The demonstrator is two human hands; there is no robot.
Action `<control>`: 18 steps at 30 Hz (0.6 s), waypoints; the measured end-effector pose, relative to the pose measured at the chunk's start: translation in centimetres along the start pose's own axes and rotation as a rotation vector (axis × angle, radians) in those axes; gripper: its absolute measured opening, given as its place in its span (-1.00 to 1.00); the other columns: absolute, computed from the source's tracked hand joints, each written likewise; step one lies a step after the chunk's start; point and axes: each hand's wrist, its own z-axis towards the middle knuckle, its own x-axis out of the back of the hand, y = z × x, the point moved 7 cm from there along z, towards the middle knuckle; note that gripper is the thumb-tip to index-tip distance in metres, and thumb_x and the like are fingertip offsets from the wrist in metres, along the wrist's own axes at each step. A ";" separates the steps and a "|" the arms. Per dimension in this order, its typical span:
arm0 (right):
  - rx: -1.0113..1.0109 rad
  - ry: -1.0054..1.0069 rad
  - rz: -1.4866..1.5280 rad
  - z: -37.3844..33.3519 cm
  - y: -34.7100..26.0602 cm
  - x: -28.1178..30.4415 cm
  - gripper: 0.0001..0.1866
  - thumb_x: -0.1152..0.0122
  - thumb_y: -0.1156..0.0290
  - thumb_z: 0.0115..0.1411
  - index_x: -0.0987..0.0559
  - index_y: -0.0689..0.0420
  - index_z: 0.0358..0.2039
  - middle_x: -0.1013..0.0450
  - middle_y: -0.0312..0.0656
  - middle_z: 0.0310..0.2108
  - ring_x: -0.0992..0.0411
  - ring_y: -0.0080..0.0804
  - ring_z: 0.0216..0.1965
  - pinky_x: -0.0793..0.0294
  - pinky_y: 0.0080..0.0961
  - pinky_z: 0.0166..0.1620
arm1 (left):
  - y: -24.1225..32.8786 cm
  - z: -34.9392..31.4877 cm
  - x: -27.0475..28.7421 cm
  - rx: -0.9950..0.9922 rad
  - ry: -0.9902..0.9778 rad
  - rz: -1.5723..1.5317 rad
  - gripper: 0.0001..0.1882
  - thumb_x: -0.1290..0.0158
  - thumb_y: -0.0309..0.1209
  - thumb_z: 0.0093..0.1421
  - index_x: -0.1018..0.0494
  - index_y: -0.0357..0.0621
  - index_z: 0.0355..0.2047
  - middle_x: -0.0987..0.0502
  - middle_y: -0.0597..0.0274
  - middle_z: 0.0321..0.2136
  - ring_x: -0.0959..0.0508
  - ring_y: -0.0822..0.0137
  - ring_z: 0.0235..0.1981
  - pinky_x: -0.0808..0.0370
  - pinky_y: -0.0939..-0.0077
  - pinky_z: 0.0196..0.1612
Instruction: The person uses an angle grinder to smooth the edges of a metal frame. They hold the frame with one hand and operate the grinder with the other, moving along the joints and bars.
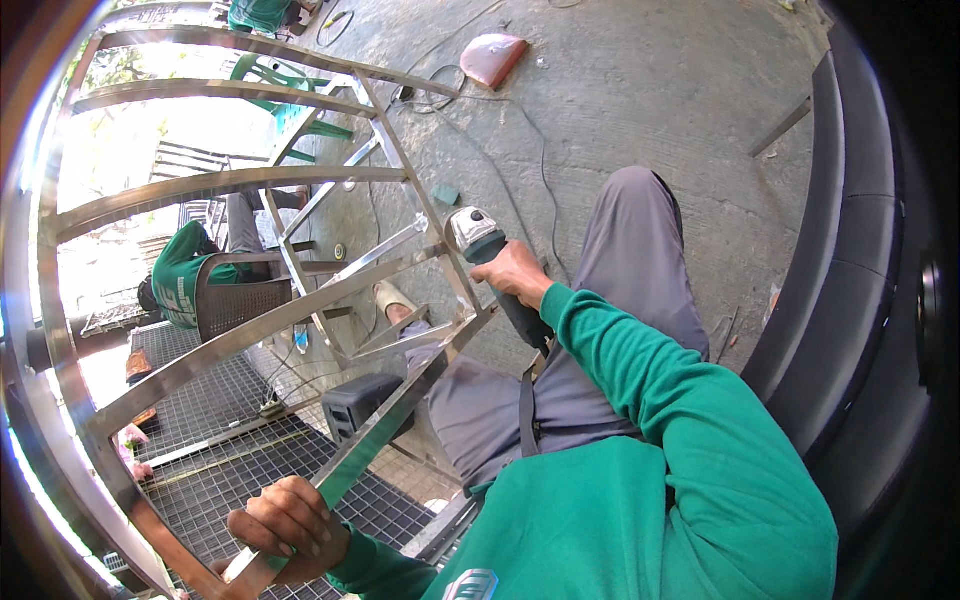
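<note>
My right hand (513, 274) is wrapped round the body of an angle grinder (484, 236) with a silver head and dark body. The grinder's head is beside a joint of a shiny metal frame (396, 403); I cannot tell whether its disc touches the metal. At the lower left, my left hand (288, 528) grips the frame's near rail, fingers curled over the top. The frame has several curved crossbars and stretches up and left from my lap.
Below the frame lies a black metal grating (215, 400) with a black speaker-like box (366, 405) near it. A person in green (185, 270) sits on a chair at left. Cables cross the concrete floor (620, 90). Black padded seating (850, 230) lines the right side. A pink-white bundle (492, 59) lies ahead.
</note>
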 end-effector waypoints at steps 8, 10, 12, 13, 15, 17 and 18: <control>-0.013 -0.007 0.014 -0.7 -0.3 0.6 -0.48 -0.46 0.14 -0.18 -0.67 0.36 -0.34 -0.62 0.06 -0.37 -0.62 -0.14 -0.38 -0.60 -0.30 -0.28 | -0.3 -0.1 0.3 -0.017 0.006 -0.011 -0.39 0.33 0.21 0.47 -0.26 0.03 -0.52 -0.38 0.29 -0.84 -0.41 0.43 -0.85 -0.42 0.52 -0.66; -0.006 -0.007 0.022 -0.7 -0.3 0.6 -0.47 -0.46 0.13 -0.18 -0.67 0.37 -0.34 -0.62 0.07 -0.37 -0.62 -0.14 -0.38 -0.60 -0.30 -0.28 | -0.3 -0.2 0.2 -0.015 0.005 -0.008 -0.41 0.29 0.20 0.47 -0.26 0.03 -0.52 -0.39 0.29 -0.83 -0.41 0.43 -0.85 -0.42 0.53 -0.66; 0.025 -0.018 0.023 -0.7 -0.4 0.4 -0.46 -0.46 0.13 -0.19 -0.67 0.37 -0.33 -0.62 0.08 -0.37 -0.62 -0.13 -0.38 -0.61 -0.30 -0.27 | -0.2 -0.4 0.1 -0.020 0.003 -0.009 -0.42 0.27 0.18 0.47 -0.25 0.03 -0.52 -0.39 0.29 -0.83 -0.41 0.43 -0.85 -0.42 0.53 -0.67; 0.023 -0.013 0.019 -0.6 -0.3 0.4 -0.45 -0.46 0.12 -0.18 -0.67 0.38 -0.33 -0.62 0.08 -0.37 -0.62 -0.12 -0.38 -0.61 -0.30 -0.26 | -0.2 -0.4 0.1 -0.020 -0.004 -0.015 -0.43 0.26 0.18 0.47 -0.25 0.03 -0.52 -0.39 0.29 -0.83 -0.41 0.42 -0.85 -0.42 0.53 -0.67; -0.002 -0.013 0.002 -0.4 -0.1 0.3 -0.44 -0.46 0.10 -0.18 -0.66 0.38 -0.33 -0.62 0.08 -0.37 -0.62 -0.11 -0.39 -0.61 -0.29 -0.25 | -0.2 -0.3 0.1 -0.014 -0.006 -0.010 -0.43 0.26 0.17 0.47 -0.25 0.03 -0.52 -0.39 0.30 -0.83 -0.41 0.42 -0.85 -0.41 0.54 -0.67; -0.006 -0.005 0.002 -0.3 0.0 0.3 -0.44 -0.46 0.10 -0.17 -0.66 0.38 -0.33 -0.62 0.08 -0.37 -0.61 -0.12 -0.40 -0.61 -0.28 -0.27 | -0.2 -0.2 0.2 -0.008 0.017 -0.019 -0.43 0.26 0.18 0.47 -0.25 0.03 -0.52 -0.39 0.30 -0.83 -0.42 0.42 -0.85 -0.41 0.54 -0.68; -0.007 -0.001 -0.001 -0.2 0.0 0.3 -0.44 -0.46 0.09 -0.16 -0.66 0.38 -0.33 -0.61 0.08 -0.37 -0.61 -0.12 -0.40 -0.61 -0.27 -0.28 | -0.3 -0.2 0.0 -0.004 -0.012 0.008 -0.42 0.29 0.18 0.47 -0.26 0.04 -0.52 -0.38 0.32 -0.83 -0.39 0.44 -0.85 -0.39 0.55 -0.66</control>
